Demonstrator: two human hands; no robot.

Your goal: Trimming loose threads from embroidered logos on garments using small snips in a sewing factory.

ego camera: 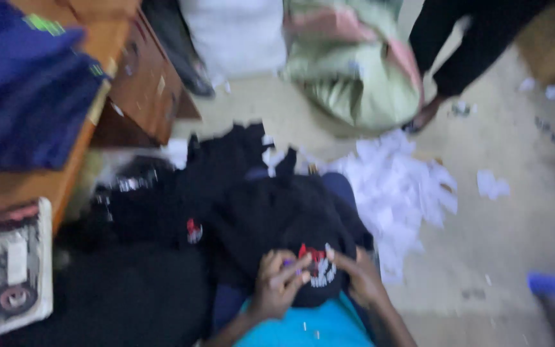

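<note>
Head view, and it's blurred, so I'm calling only what I can make out. Down at six o'clock both hands sit on a black garment [271,218] draped across the lap. My left hand [279,283] has its fingers curled, pinching at the fabric right beside the red and white emblem [317,263]. The right hand [362,277] sits just on the other side of that emblem, fingers bent and pressing into the cloth at its edge. Emblem between the two hands, both touching the garment.

At nine o'clock from the hands, a heap of more black clothing [142,205] spreads over the floor. Up at one o'clock, a scatter of white paper scraps [396,186]. At ten o'clock, a wooden table [65,173] carrying folded dark blue garments [27,96]. At twelve o'clock, a green bundle [354,71], and another person's dark-clad legs [464,51] just beside it.
</note>
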